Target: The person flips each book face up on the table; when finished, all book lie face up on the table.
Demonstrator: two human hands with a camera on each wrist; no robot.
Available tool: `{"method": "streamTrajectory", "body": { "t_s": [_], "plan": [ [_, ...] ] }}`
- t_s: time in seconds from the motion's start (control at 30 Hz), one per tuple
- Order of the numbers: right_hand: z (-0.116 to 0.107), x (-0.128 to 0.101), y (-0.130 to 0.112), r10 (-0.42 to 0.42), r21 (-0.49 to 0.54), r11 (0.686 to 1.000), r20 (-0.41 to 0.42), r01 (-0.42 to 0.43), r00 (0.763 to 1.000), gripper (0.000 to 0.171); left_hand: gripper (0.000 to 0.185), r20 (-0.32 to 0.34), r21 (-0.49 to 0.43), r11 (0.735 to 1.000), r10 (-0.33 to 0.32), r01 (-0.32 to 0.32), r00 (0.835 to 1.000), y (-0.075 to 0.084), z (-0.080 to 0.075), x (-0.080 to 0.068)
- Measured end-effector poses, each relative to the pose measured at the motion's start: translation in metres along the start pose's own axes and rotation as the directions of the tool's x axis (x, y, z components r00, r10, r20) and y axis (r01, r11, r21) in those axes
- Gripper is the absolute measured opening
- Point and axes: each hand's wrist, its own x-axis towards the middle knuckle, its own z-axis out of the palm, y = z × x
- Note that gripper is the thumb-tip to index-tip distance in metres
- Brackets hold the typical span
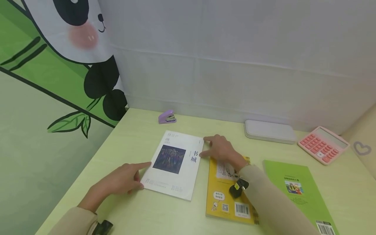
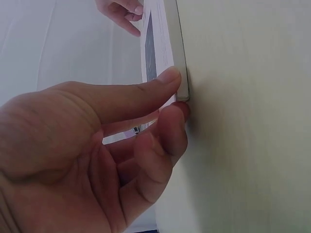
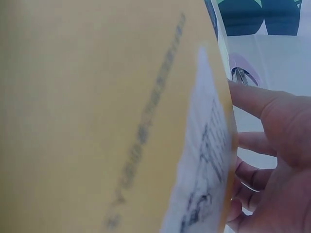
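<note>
Two relaxed, unclenched hands flank the white book (image 1: 175,164): left hand (image 1: 121,179) touching its left edge, right hand (image 1: 221,149) its right.

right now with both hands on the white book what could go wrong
1. The left hand only touches the white book at its near left corner with fingertips, so it might slip if lifted.
2. The right hand lies over the yellow book while touching the white book's right edge, so moving one may drag the other.
3. The purple stapler sits just beyond; a forward push could knock it.
</note>
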Motion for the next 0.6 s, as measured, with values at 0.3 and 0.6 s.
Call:
{"method": "streamTrajectory", "body": {
  "t_s": [0.3,0.6],
  "plan": [
    [-0.001,0.004,0.001,-0.002,0.061,0.998,0.000,0.002,1.000,0.072,0.077,0.013,-0.009,1.000,-0.004,0.004,1.000,0.002,-0.008,0.011],
    [-0.003,0.007,0.003,0.001,0.107,0.994,0.085,-0.010,0.996,0.086,0.077,0.014,-0.017,1.000,0.015,-0.015,1.000,0.001,-0.010,0.013]
  ]
}}
